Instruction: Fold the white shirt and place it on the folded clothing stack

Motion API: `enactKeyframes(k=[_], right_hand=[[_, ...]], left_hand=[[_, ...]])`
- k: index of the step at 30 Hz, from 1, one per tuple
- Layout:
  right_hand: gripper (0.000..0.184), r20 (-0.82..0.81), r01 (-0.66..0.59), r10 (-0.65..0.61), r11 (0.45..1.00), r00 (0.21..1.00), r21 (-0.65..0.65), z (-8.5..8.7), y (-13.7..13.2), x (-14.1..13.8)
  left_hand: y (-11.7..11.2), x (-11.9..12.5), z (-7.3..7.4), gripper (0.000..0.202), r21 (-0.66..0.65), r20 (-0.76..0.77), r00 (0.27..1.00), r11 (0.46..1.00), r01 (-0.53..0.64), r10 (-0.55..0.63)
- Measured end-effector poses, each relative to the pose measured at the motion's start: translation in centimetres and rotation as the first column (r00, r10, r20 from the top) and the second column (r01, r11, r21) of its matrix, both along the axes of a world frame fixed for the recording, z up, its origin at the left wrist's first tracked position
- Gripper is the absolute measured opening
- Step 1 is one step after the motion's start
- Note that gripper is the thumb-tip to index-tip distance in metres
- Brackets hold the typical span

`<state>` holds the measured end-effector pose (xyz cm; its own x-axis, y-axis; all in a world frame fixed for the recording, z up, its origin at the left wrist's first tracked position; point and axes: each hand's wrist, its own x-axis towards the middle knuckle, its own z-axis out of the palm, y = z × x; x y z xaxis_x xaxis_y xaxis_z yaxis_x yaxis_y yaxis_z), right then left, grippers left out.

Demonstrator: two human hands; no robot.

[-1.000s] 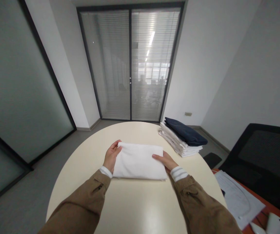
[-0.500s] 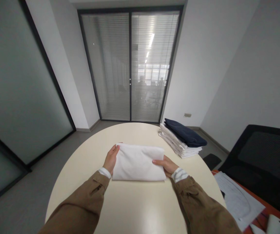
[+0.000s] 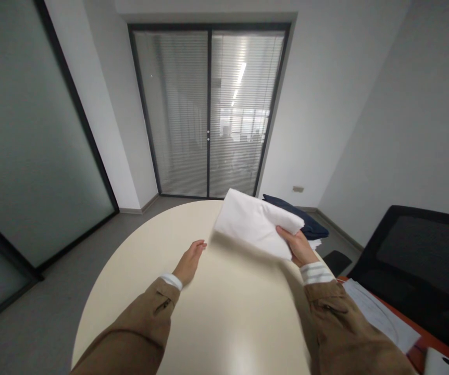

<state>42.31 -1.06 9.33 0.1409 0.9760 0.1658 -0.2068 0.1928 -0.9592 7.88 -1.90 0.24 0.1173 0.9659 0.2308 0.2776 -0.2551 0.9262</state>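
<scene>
A folded white cloth (image 3: 253, 219) is raised over the table, tilted, its far left corner higher than its near edge. My right hand (image 3: 297, 244) grips it at the right end, thumb on top and the other fingers hidden beneath. My left hand (image 3: 190, 261) is apart from the cloth, over the table to its lower left, holding nothing, with the fingers stretched forward. Behind the cloth shows a folded navy cloth (image 3: 312, 224), lying on a stack of white cloths (image 3: 315, 244) that is mostly covered from view.
Both arms reach over a round cream table (image 3: 216, 312). To the right, a black mesh chair (image 3: 423, 260) stands by an orange surface with a printed paper sheet (image 3: 381, 315) and a white object (image 3: 445, 362). Glass doors with blinds (image 3: 209, 114) are at the back.
My left hand has let go of the white cloth. My right hand has lifted it off to the right and forward, towards the stack, and it now partly hides the stack.
</scene>
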Motion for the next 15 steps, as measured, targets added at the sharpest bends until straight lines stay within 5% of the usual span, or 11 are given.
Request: enactKeyframes(k=[8, 11, 15], right_hand=[[0.035, -0.305, 0.276, -0.218, 0.947, 0.927, 0.163, 6.6, 3.8, 5.1], [0.026, -0.304, 0.325, -0.283, 0.941, 0.910, 0.098, 6.8, 5.3, 6.6], [0.023, -0.282, 0.349, -0.354, 0.935, 0.892, -0.069, 5.0, 6.3, 7.9]], left_hand=[[0.0, 0.1, 0.0, 0.047, -0.023, -0.001, 1.000, 1.000, 0.015, -0.015], [-0.1, 0.1, 0.1, 0.047, -0.022, -0.011, 1.000, 1.000, 0.020, -0.020], [-0.2, 0.1, 0.2, 0.046, -0.022, -0.022, 1.000, 1.000, 0.019, -0.020]])
